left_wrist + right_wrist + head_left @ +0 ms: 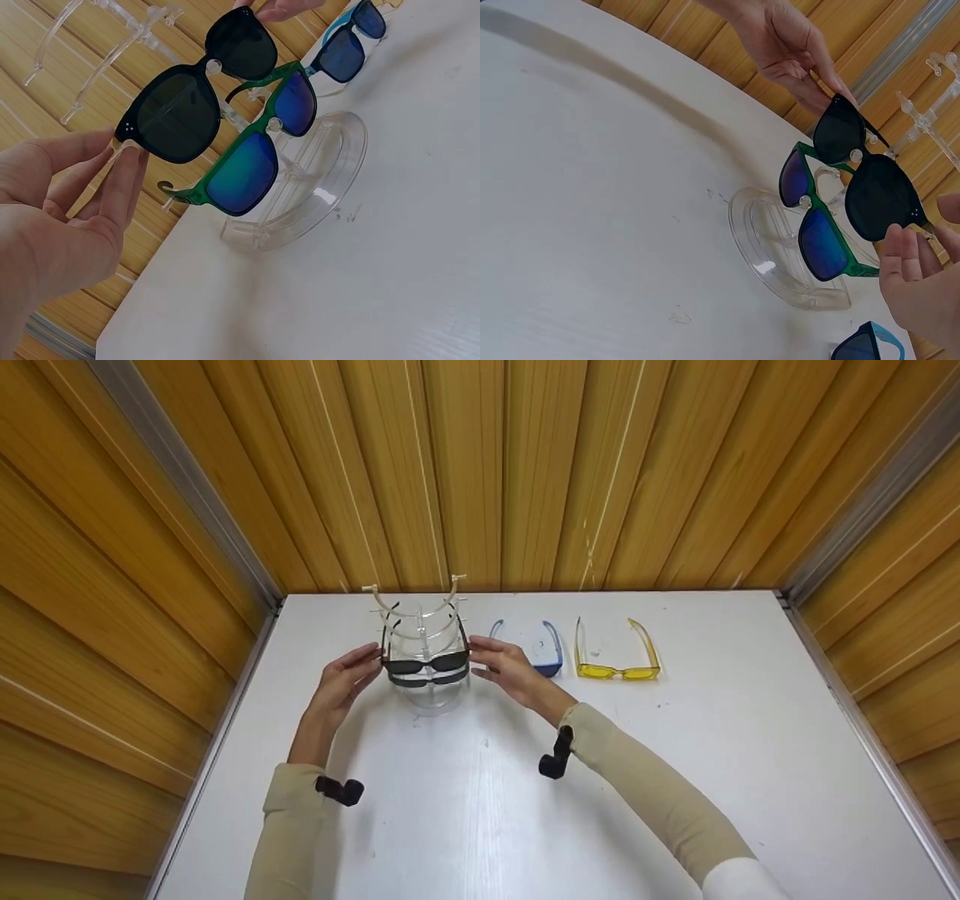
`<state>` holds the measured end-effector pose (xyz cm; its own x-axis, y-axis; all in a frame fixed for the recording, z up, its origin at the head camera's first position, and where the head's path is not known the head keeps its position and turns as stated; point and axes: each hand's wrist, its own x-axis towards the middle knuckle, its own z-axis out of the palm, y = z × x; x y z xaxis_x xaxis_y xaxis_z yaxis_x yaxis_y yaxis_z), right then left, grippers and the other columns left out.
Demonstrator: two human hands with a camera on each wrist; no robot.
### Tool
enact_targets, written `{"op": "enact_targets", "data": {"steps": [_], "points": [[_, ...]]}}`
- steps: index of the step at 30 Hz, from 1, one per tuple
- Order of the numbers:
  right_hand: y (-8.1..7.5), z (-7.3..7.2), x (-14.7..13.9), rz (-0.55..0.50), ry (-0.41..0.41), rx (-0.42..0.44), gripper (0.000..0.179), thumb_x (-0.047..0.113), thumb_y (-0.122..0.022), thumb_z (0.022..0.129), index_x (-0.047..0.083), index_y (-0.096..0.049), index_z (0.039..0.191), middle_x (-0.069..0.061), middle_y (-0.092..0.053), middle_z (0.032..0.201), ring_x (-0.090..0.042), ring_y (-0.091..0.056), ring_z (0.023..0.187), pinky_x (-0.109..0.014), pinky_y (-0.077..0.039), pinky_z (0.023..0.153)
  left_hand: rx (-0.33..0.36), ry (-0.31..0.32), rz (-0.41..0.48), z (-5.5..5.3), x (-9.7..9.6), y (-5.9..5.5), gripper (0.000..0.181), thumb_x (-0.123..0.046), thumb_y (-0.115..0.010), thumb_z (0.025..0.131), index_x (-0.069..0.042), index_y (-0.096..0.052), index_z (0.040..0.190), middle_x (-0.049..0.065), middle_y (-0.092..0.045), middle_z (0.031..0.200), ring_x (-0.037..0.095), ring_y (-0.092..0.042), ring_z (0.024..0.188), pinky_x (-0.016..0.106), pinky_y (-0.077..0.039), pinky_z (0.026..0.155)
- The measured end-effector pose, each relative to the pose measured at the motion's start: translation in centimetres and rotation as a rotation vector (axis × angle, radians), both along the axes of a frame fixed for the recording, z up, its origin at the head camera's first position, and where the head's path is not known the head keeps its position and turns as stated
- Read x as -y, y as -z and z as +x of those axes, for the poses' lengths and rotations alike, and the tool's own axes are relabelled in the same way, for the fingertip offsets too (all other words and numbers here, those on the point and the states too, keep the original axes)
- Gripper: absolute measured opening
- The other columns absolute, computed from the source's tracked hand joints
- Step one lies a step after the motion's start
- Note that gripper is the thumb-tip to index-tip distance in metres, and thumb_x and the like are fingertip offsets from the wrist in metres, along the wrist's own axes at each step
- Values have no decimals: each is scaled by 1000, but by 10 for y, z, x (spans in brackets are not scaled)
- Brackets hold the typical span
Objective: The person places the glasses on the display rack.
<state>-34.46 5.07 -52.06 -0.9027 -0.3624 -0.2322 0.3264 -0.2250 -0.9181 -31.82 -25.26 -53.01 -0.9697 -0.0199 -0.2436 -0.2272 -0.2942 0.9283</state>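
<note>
Black sunglasses sit on a clear display stand, above green-framed sunglasses with blue mirrored lenses on a lower tier. My left hand pinches the black pair at its left hinge corner, thumb and fingertips around the frame end. At the opposite corner my right hand holds the same pair, its fingertips by the hinge in the right wrist view. The stand's upper curved arms rise bare behind the black lenses.
Right of the stand, blue-framed sunglasses rest on the white table, partly behind my right hand. Yellow glasses lie farther right with temples unfolded. A wood-look panel wall rises behind the table's back edge.
</note>
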Motion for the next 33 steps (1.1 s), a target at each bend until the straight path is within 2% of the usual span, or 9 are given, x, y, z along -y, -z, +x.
{"op": "enact_targets", "data": {"steps": [3, 9, 13, 18, 21, 23, 26, 29, 33], "points": [[-1, 2, -7, 11, -4, -1, 52, 0, -53, 102, -3, -43, 152, -22, -44, 158, -18, -58, 123, -44, -44, 119, -5, 10, 13, 4, 4, -1, 57, 3, -65, 97, 5, -44, 150, 3, -71, 124, 10, -70, 111, 29, -53, 108], [-3, 6, -24, 41, -21, -11, 51, 1, -55, 101, -1, -45, 151, -20, -50, 153, -11, -63, 110, -28, -55, 102, -6, 1, -18, 14, 12, -2, 53, 0, -65, 98, 0, -49, 148, 15, -61, 144, 16, -69, 118, 30, -54, 107], [-4, 9, -36, 54, -35, -17, 51, 2, -56, 102, -1, -45, 151, -17, -55, 150, -16, -64, 116, -35, -51, 111, -12, 16, -59, 23, 15, -4, 52, -5, -65, 99, -3, -49, 149, 11, -62, 143, 15, -68, 119, 30, -54, 107], [-2, 14, -52, 72, -67, -18, 53, 4, -54, 103, -1, -40, 154, -23, -45, 157, -19, -62, 122, -46, -41, 121, -25, 34, -69, 35, 15, -5, 52, -5, -66, 99, -1, -49, 148, 4, -69, 132, 10, -71, 112, 31, -55, 107], [1, 18, -61, 82, -78, -14, 52, 5, -52, 104, -2, -39, 154, -24, -43, 158, -13, -64, 115, -47, -40, 122, -29, 42, -58, 42, 15, -4, 51, -4, -66, 98, 0, -50, 146, 4, -71, 129, 12, -71, 113, 30, -56, 104], [3, 21, -67, 86, -77, -8, 50, 5, -52, 105, -1, -41, 153, -21, -50, 154, -10, -65, 111, -47, -41, 121, -29, 48, -53, 47, 14, -4, 48, -4, -66, 98, -1, -53, 144, 5, -71, 130, 14, -71, 114, 30, -57, 103], [6, 25, -77, 98, -73, 0, 48, 6, -53, 105, 0, -45, 152, -11, -63, 141, -10, -66, 111, -46, -44, 119, -30, 72, -59, 53, 11, -2, 46, -6, -67, 98, -3, -55, 143, 5, -71, 131, 13, -71, 114, 30, -57, 104], [8, 29, -85, 111, -75, 10, 49, 7, -54, 104, 1, -45, 152, -1, -68, 131, -11, -65, 114, -43, -46, 117, -26, 87, -75, 58, 6, 0, 46, -7, -66, 99, -2, -55, 143, 2, -72, 127, 12, -71, 112, 30, -57, 103], [10, 34, -97, 117, -82, 23, 52, 9, -55, 104, -1, -41, 154, -6, -66, 138, -13, -64, 115, -40, -49, 114, -21, 111, -97, 64, -1, 4, 52, -8, -65, 100, 2, -48, 147, -1, -72, 125, 13, -70, 113, 31, -57, 103]]}}
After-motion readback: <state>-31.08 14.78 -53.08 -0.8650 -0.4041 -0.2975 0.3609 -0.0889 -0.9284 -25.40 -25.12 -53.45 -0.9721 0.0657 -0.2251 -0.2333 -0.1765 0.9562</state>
